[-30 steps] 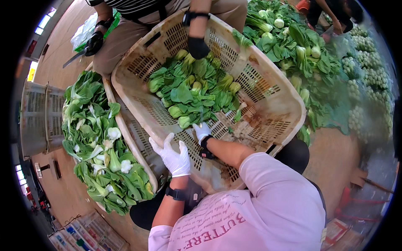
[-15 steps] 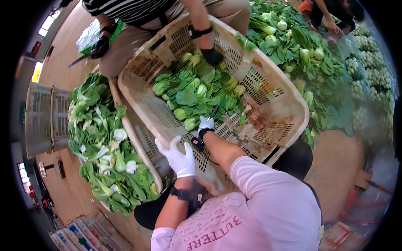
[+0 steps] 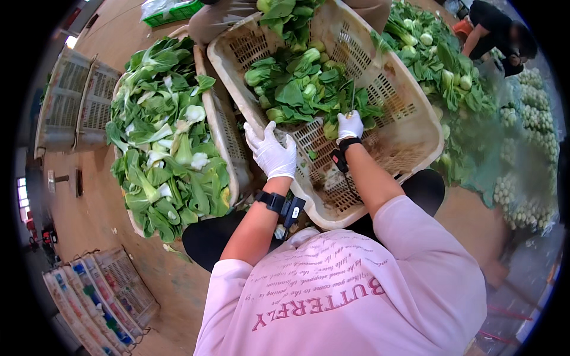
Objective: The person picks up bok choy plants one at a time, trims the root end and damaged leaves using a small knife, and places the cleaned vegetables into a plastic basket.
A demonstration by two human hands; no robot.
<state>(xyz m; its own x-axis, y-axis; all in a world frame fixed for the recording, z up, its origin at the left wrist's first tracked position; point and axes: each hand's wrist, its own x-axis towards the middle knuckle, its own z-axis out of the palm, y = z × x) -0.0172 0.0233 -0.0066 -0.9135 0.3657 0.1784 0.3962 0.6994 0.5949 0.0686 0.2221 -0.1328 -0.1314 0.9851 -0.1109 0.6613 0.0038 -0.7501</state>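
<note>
A pale plastic crate (image 3: 428, 155) with slotted walls stands before me, holding a pile of green bok choy (image 3: 294, 89) toward its far side. My right hand (image 3: 350, 126), in a white glove, is inside the crate, closed around a knife (image 3: 352, 98) whose thin blade points away among the leaves. The knife's handle is mostly hidden by the fingers. At the crate's near left rim is my left hand (image 3: 272, 153), also white-gloved, its fingers apart and nothing in them. Whether it touches the rim I cannot tell.
Left of the crate, a second container is heaped with loose leaves (image 3: 172, 136). A co-worker's knees (image 3: 222, 21) are at the far side, beside a bunch of bok choy (image 3: 288, 21) above the crate. More bok choy (image 3: 445, 77) lies right. Another person (image 3: 496, 35) crouches far right.
My view has shifted. My right hand with the knife has moved right within the crate. The co-worker's gloved hand over the pile is out of sight, and a bunch now shows above the far rim.
</note>
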